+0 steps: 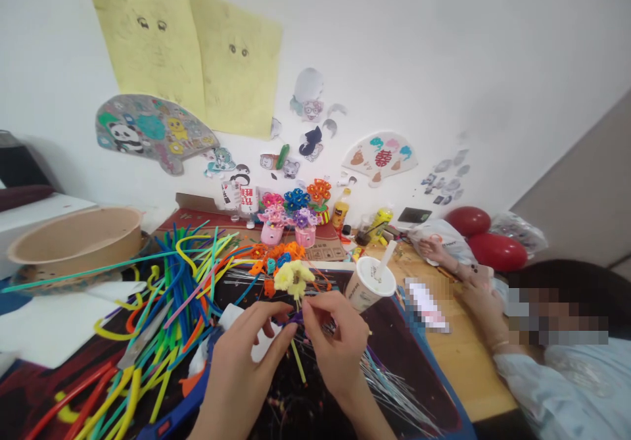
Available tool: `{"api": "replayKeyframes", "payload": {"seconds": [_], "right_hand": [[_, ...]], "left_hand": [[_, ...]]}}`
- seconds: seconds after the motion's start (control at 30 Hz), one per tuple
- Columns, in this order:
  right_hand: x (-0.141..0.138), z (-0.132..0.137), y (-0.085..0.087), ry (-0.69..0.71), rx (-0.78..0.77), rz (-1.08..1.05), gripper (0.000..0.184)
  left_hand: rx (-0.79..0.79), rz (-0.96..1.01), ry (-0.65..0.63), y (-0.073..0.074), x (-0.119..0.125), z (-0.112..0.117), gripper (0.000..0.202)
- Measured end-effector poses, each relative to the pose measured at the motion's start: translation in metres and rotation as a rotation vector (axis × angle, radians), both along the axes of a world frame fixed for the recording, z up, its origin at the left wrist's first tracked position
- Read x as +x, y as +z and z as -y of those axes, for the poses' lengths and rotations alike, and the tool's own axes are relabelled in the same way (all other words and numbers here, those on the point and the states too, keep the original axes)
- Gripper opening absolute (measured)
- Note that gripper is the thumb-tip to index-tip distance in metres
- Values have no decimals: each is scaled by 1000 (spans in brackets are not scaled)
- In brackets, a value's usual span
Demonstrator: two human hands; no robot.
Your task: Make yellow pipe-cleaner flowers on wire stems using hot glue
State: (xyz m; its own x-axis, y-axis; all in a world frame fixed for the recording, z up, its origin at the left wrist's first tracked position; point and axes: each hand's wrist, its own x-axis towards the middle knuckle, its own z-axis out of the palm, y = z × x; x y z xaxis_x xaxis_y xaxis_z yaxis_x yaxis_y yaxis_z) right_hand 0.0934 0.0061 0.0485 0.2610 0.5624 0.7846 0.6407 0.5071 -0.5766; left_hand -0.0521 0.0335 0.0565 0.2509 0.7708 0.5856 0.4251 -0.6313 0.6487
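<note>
A pale yellow fuzzy pipe-cleaner flower stands upright between my hands, its thin yellow-green stem running down below my fingers. My right hand pinches the stem just under the petals. My left hand, thumb and forefinger together, grips a short purple piece against the stem; fingers partly hide it. Just behind the flower lie orange and blue fuzzy flowers. To the left spreads a heap of coloured pipe cleaners. Bare wires lie right of my hands.
A lidded cup with a straw stands close to my right hand. Finished potted flowers and bottles line the wall. A blue-handled tool lies by my left forearm. Another person's hand rests at right near a phone.
</note>
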Motion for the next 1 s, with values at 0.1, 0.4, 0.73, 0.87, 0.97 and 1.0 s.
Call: {"api": "replayKeyframes", "payload": {"seconds": [0.1, 0.4, 0.73, 0.87, 0.97, 1.0], "right_hand": [[-4, 1, 1, 26, 12, 39, 11], [-8, 6, 9, 160, -162, -122, 7], [0, 0, 14, 570, -530, -670, 30], [0, -1, 17, 609, -548, -733, 36], [2, -1, 17, 709, -602, -713, 39], [2, -2, 17, 747, -617, -706, 39]], "left_hand": [[-104, 93, -20, 4, 4, 2, 17], [-188, 185, -44, 4, -1, 7, 20], [-183, 181, -43, 10, -9, 12, 18], [-142, 192, -50, 8, -10, 13, 17], [-104, 179, -43, 8, -11, 14, 18], [-96, 172, -44, 8, -11, 14, 18]]}}
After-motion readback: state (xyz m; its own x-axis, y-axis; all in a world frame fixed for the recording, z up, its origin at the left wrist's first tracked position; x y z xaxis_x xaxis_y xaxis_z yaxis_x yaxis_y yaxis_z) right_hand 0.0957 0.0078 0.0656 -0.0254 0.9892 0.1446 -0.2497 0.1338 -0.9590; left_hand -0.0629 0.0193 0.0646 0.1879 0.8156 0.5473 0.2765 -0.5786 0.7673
